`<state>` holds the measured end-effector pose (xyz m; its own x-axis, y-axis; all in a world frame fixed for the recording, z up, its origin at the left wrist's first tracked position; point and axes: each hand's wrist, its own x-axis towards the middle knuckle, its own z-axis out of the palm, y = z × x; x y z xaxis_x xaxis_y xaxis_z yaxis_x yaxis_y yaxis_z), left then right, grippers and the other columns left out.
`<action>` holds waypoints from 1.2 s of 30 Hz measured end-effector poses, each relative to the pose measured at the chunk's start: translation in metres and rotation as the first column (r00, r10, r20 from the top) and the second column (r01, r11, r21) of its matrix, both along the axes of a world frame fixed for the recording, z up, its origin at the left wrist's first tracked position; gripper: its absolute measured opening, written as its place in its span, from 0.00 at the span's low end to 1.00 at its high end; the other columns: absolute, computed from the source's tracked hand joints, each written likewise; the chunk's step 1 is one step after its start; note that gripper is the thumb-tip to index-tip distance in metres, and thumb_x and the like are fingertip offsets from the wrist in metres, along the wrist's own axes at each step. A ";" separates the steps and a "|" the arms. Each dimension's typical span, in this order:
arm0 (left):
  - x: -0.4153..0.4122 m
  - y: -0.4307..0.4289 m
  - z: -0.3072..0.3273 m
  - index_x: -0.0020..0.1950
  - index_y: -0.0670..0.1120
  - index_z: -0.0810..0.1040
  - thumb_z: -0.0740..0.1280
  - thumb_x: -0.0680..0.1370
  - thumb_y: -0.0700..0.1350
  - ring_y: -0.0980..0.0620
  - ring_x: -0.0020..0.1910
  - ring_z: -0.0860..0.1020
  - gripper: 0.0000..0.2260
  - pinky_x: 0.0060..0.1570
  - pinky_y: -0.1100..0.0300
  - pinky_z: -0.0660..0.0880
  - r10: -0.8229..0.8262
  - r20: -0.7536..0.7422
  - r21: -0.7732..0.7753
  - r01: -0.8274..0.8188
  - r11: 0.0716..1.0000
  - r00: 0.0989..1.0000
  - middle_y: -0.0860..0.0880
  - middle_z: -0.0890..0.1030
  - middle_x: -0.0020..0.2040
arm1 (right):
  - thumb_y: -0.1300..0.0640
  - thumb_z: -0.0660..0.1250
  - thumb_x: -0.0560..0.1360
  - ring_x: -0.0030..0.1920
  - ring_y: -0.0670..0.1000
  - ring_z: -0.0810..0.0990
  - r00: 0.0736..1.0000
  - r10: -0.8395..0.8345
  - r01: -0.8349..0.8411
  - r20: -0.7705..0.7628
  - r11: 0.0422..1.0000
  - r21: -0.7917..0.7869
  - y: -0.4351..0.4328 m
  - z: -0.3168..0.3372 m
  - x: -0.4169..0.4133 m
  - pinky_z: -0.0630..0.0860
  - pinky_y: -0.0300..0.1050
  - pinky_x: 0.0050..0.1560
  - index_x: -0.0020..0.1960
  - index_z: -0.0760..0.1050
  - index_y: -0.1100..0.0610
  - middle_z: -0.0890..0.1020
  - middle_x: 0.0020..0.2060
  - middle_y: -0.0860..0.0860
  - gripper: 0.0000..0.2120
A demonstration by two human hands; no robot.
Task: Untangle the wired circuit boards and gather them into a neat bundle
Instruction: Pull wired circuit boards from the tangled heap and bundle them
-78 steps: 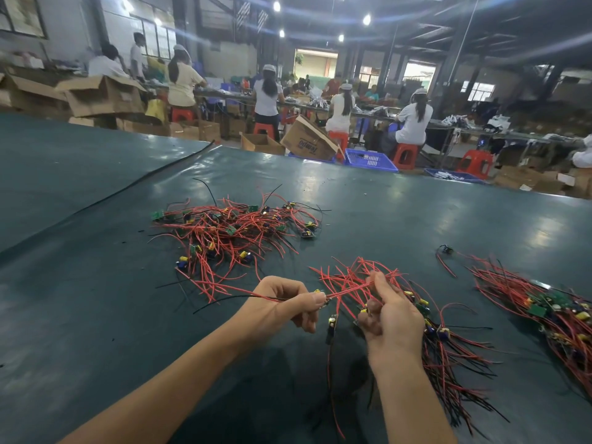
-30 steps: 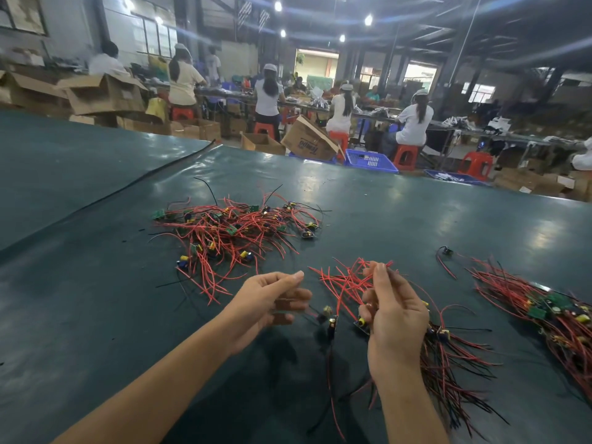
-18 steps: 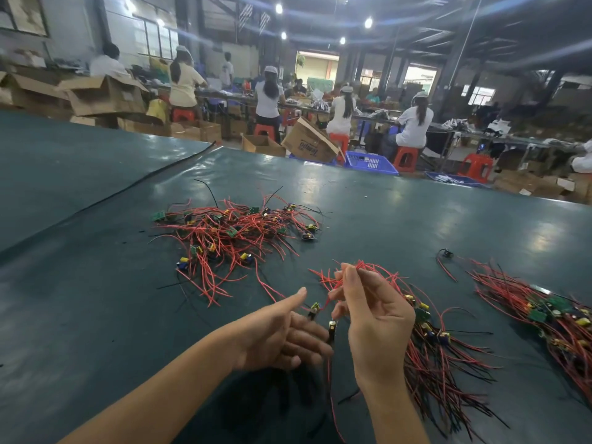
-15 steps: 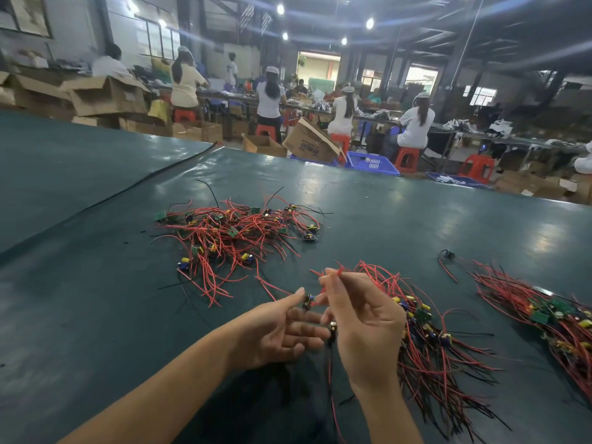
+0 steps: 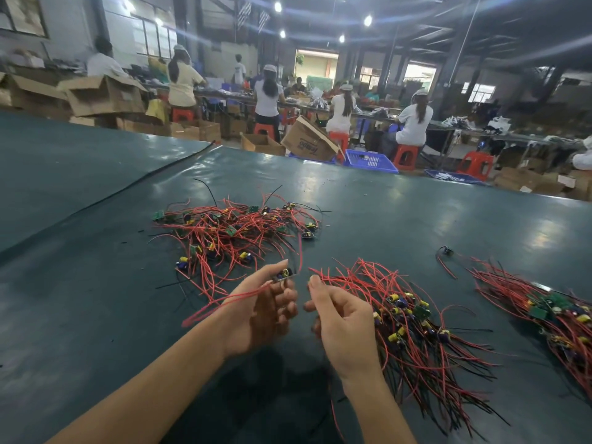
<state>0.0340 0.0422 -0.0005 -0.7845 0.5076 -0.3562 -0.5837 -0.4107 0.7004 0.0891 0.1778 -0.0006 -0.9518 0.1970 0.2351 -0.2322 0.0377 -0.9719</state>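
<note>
A small circuit board with red wire tails is pinched in the grip of the left hand, raised palm-up over the dark green counter; the right hand is held just beside it, fingers curled, its grip closed on wire ends of the bundle of red-wired boards laid at its right; a tangled heap of red-wired boards is seen beyond.

Dark green counter, glossy, light reflections on the far right part. Seam line runs diagonally across the cover at left. Beyond the far edge: open cardboard box at left, tilted cardboard box mid, blue crate just beside it, second blue crate further right. Red stools on floor. Workers in white tops, backs to camera, at far counter. Ceiling lights on. Bright doorway at back.
</note>
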 end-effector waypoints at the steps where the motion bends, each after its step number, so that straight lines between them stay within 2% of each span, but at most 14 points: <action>1: 0.003 0.000 0.002 0.30 0.48 0.75 0.72 0.66 0.56 0.55 0.25 0.74 0.14 0.24 0.66 0.68 -0.070 -0.026 -0.023 0.070 0.997 0.997 0.53 0.72 0.27 | 0.36 0.66 0.69 0.24 0.41 0.71 0.999 -0.004 0.003 0.049 1.000 0.002 -0.001 -0.002 -0.001 0.68 0.36 0.28 0.33 0.83 0.48 0.76 0.23 0.45 0.18; 5: 0.014 0.003 0.005 0.28 0.49 0.76 0.68 0.68 0.58 0.57 0.25 0.72 0.15 0.24 0.66 0.66 -0.300 -0.117 -0.221 0.270 0.937 0.947 0.54 0.69 0.26 | 0.35 0.68 0.67 0.34 0.50 0.78 0.984 0.055 -0.027 0.171 0.986 -0.166 -0.003 -0.008 -0.006 0.78 0.48 0.42 0.37 0.85 0.54 0.80 0.30 0.52 0.22; 8: 0.015 0.002 0.004 0.31 0.50 0.78 0.69 0.68 0.58 0.56 0.25 0.72 0.13 0.24 0.66 0.66 -0.293 -0.127 -0.233 0.259 0.937 0.948 0.53 0.69 0.26 | 0.41 0.69 0.69 0.24 0.40 0.74 0.982 0.078 -0.038 0.173 0.973 -0.228 -0.001 -0.008 -0.007 0.70 0.33 0.28 0.38 0.86 0.52 0.77 0.23 0.44 0.15; 12: 0.009 0.003 0.001 0.29 0.45 0.75 0.67 0.70 0.59 0.53 0.25 0.74 0.18 0.22 0.65 0.68 -0.170 -0.049 -0.098 0.164 0.981 0.984 0.50 0.74 0.27 | 0.51 0.66 0.78 0.20 0.41 0.71 0.984 0.049 -0.001 0.173 0.962 -0.272 0.001 -0.008 -0.008 0.68 0.33 0.22 0.39 0.86 0.54 0.77 0.23 0.45 0.14; 15: 0.009 0.010 -0.002 0.34 0.45 0.78 0.66 0.67 0.50 0.53 0.25 0.75 0.09 0.23 0.66 0.69 -0.094 -0.035 -0.098 0.090 0.991 0.995 0.49 0.77 0.29 | 0.52 0.65 0.79 0.23 0.44 0.74 0.991 0.010 0.034 0.135 0.949 -0.313 -0.001 -0.007 -0.009 0.71 0.35 0.23 0.39 0.86 0.52 0.81 0.27 0.48 0.15; 17: 0.011 0.012 -0.005 0.35 0.47 0.82 0.68 0.64 0.47 0.54 0.28 0.78 0.05 0.25 0.66 0.71 -0.161 -0.129 -0.168 0.138 0.976 0.979 0.50 0.80 0.32 | 0.50 0.65 0.77 0.29 0.47 0.80 0.994 -0.026 0.058 0.107 0.949 -0.309 -0.002 -0.007 -0.011 0.77 0.39 0.30 0.39 0.86 0.50 0.84 0.32 0.51 0.14; 19: 0.015 0.014 -0.006 0.35 0.51 0.82 0.70 0.68 0.45 0.55 0.32 0.79 0.02 0.29 0.65 0.72 -0.249 -0.263 -0.255 0.182 0.950 0.932 0.53 0.80 0.34 | 0.45 0.65 0.73 0.33 0.48 0.81 0.995 -0.063 0.081 0.078 0.962 -0.262 -0.002 -0.007 -0.013 0.79 0.42 0.35 0.39 0.86 0.47 0.85 0.33 0.50 0.13; 21: 0.017 0.015 -0.005 0.34 0.51 0.80 0.71 0.70 0.55 0.55 0.32 0.78 0.09 0.30 0.64 0.72 -0.252 -0.326 -0.279 0.161 0.947 0.911 0.53 0.78 0.34 | 0.44 0.65 0.71 0.36 0.48 0.84 0.996 -0.073 0.082 0.052 0.971 -0.224 -0.001 -0.008 -0.013 0.81 0.41 0.40 0.39 0.86 0.46 0.86 0.35 0.50 0.12; 23: 0.019 0.016 -0.002 0.33 0.51 0.77 0.72 0.66 0.67 0.54 0.32 0.77 0.20 0.32 0.63 0.73 -0.209 -0.320 -0.295 0.112 0.949 0.924 0.52 0.77 0.34 | 0.44 0.65 0.70 0.37 0.47 0.84 0.997 -0.067 0.070 0.023 0.974 -0.216 0.000 -0.009 -0.013 0.81 0.40 0.42 0.39 0.86 0.46 0.86 0.35 0.50 0.12; 26: 0.018 0.017 -0.001 0.36 0.49 0.80 0.65 0.63 0.73 0.51 0.34 0.78 0.28 0.35 0.61 0.73 -0.119 -0.284 -0.332 0.019 0.943 0.951 0.47 0.80 0.38 | 0.44 0.65 0.72 0.39 0.52 0.84 1.000 -0.025 0.024 -0.007 0.982 -0.188 0.000 -0.011 -0.012 0.83 0.51 0.45 0.41 0.86 0.48 0.85 0.35 0.56 0.13; 28: 0.018 0.018 0.000 0.37 0.48 0.83 0.64 0.66 0.71 0.51 0.35 0.80 0.27 0.36 0.61 0.74 -0.098 -0.298 -0.346 -0.011 0.938 0.949 0.46 0.82 0.39 | 0.43 0.65 0.73 0.33 0.51 0.78 1.000 0.001 -0.005 -0.019 0.982 -0.187 -0.001 -0.012 -0.012 0.80 0.51 0.38 0.42 0.86 0.49 0.78 0.29 0.57 0.14; 31: 0.019 0.019 0.001 0.43 0.48 0.86 0.67 0.69 0.63 0.52 0.33 0.80 0.20 0.32 0.62 0.75 -0.015 -0.355 -0.311 -0.103 0.945 0.935 0.46 0.83 0.37 | 0.43 0.65 0.73 0.25 0.43 0.68 1.000 -0.013 0.011 -0.005 0.977 -0.212 0.001 -0.011 -0.011 0.69 0.37 0.26 0.41 0.85 0.51 0.72 0.25 0.46 0.15; 34: 0.018 0.019 0.001 0.36 0.49 0.85 0.69 0.72 0.57 0.54 0.31 0.80 0.14 0.29 0.64 0.74 0.051 -0.448 -0.279 -0.194 0.940 0.892 0.47 0.82 0.34 | 0.45 0.68 0.73 0.23 0.43 0.69 0.992 -0.061 0.094 0.111 0.945 -0.314 0.007 -0.009 -0.012 0.65 0.35 0.22 0.37 0.85 0.52 0.76 0.26 0.46 0.13; 36: 0.018 0.019 0.002 0.32 0.50 0.83 0.69 0.72 0.57 0.54 0.31 0.78 0.13 0.30 0.64 0.72 0.062 -0.506 -0.272 -0.228 0.935 0.861 0.48 0.81 0.34 | 0.48 0.70 0.74 0.24 0.43 0.72 0.974 -0.081 0.150 0.213 0.932 -0.331 0.011 -0.011 -0.015 0.68 0.36 0.22 0.35 0.84 0.52 0.80 0.28 0.48 0.12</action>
